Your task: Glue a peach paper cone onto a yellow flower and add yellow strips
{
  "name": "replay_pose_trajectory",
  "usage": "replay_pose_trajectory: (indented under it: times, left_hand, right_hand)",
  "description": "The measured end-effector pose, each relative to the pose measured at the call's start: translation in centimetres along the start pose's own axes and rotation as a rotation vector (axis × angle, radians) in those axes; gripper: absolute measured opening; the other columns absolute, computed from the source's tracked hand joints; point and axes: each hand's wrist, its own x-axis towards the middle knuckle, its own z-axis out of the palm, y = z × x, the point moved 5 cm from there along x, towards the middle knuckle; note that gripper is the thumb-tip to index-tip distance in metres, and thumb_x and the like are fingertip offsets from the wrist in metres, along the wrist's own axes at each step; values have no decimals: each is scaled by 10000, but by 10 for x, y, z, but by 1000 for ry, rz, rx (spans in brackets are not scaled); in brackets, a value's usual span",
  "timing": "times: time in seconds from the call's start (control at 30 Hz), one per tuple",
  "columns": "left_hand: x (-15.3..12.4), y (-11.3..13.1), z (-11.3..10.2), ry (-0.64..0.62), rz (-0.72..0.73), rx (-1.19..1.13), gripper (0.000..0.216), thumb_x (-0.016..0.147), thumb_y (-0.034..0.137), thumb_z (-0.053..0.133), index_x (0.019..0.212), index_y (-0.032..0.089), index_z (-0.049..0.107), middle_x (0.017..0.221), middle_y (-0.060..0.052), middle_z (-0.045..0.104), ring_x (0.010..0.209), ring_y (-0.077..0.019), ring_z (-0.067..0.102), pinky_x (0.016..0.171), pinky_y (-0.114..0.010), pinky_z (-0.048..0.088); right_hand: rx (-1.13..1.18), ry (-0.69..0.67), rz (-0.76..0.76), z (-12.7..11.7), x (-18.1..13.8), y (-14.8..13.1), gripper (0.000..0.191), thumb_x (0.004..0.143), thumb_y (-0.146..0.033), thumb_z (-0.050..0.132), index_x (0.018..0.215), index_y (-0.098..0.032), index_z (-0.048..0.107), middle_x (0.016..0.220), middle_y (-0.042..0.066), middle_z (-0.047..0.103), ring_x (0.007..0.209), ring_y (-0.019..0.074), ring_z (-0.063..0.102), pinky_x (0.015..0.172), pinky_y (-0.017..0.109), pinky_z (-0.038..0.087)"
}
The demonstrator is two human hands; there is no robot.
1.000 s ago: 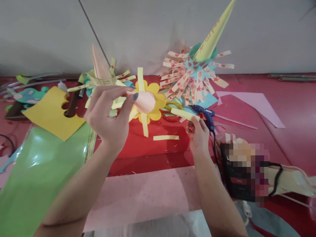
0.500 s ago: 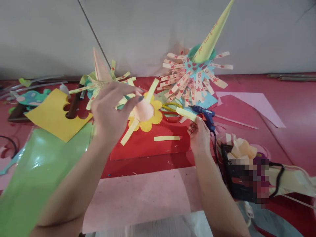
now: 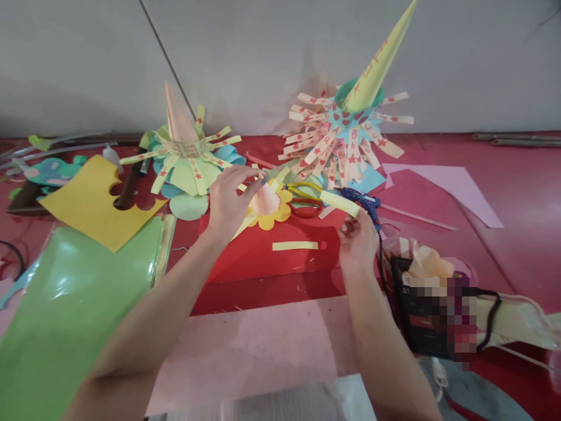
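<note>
My left hand (image 3: 230, 199) pinches the tip of a small pale pink paper cone (image 3: 266, 200). The cone stands in the middle of a yellow paper flower (image 3: 283, 215), over a red sheet (image 3: 245, 257). Pale yellow strips stick out from the cone's base across the petals. Between the fingertips of my right hand (image 3: 359, 242) is one end of a pale yellow paper strip (image 3: 339, 203), its other end pointing left toward the flower. Another paper strip (image 3: 295, 246) lies loose on the red sheet, between my hands.
Scissors (image 3: 307, 207) and a blue glue gun (image 3: 363, 199) lie behind my right hand. Two paper cone hats, a smaller one (image 3: 182, 143) and a taller one (image 3: 370, 70), stand near the wall. Left are a cut yellow sheet (image 3: 87, 204) and green sheets (image 3: 87, 280); right, a black box (image 3: 416, 316).
My left hand has moved right and away from me, and the flower with its cone is lower and slightly farther right. My right hand has shifted slightly right with its strip.
</note>
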Motion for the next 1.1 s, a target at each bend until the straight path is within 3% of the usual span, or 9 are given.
replay_pose_trajectory:
  times: [0.27,0.37,0.47,0.57,0.7,0.77,0.83,1.0,1.1]
  left_hand:
    - [2,2,4,-62,6,-3,119,855,269,554,939,249,636,966,0,680,929,-153,610,874,-307,462]
    - [-3,6,-8,21,11,15,198,855,297,557,1046,259,587,1042,-18,642,956,-160,598,850,-305,474]
    - [-18,10,-25,143,0,41,133,880,319,508,977,273,586,937,-14,637,864,-148,600,774,-282,485]
    - [-41,9,-21,-27,-90,39,151,893,331,468,923,242,586,833,-12,643,757,-138,594,701,-262,484]
    - [-72,0,2,-382,-276,4,208,906,357,411,957,220,560,846,-14,661,750,-142,604,656,-250,468]
    - [-83,-5,12,-485,-358,-12,224,909,384,395,962,225,544,823,-8,662,758,-151,612,657,-258,461]
    - [-88,-8,17,-496,-405,-40,219,903,401,401,949,229,528,794,-1,651,747,-150,610,656,-259,453]
    - [-94,-21,19,-360,-497,-173,150,868,364,461,919,223,462,694,35,569,627,-114,551,600,-230,424]
    - [-97,-25,24,-426,-520,-312,134,885,342,424,874,216,468,585,64,500,533,-94,485,548,-210,395]
  right_hand:
    - [9,34,-97,1,-5,-9,268,664,-410,656,667,-192,500,532,-82,482,425,37,398,395,173,306]
    - [-74,-115,-120,12,-13,-8,291,688,-434,664,664,-199,494,520,-85,472,430,38,413,404,169,310]
    - [-206,-347,-141,26,-25,-3,315,729,-466,644,647,-203,490,510,-78,477,426,45,425,408,175,320]
    - [-314,-502,-168,35,-37,2,331,768,-486,608,638,-204,491,519,-62,513,425,55,440,408,186,332]
    - [-431,-561,-185,40,-43,7,354,801,-496,566,620,-199,499,522,-49,540,418,53,430,416,188,337]
    - [-461,-585,-173,41,-44,10,359,801,-503,562,620,-197,507,518,-46,542,418,54,431,416,187,341]
    - [-476,-623,-158,43,-46,13,355,800,-504,561,625,-199,508,512,-46,542,415,58,436,414,189,350]
    - [-514,-687,-141,44,-49,18,337,807,-491,556,641,-201,509,528,-40,565,413,62,456,406,191,364]
    - [-540,-695,-144,44,-50,19,345,817,-494,542,643,-199,507,537,-36,568,414,61,457,403,189,370]
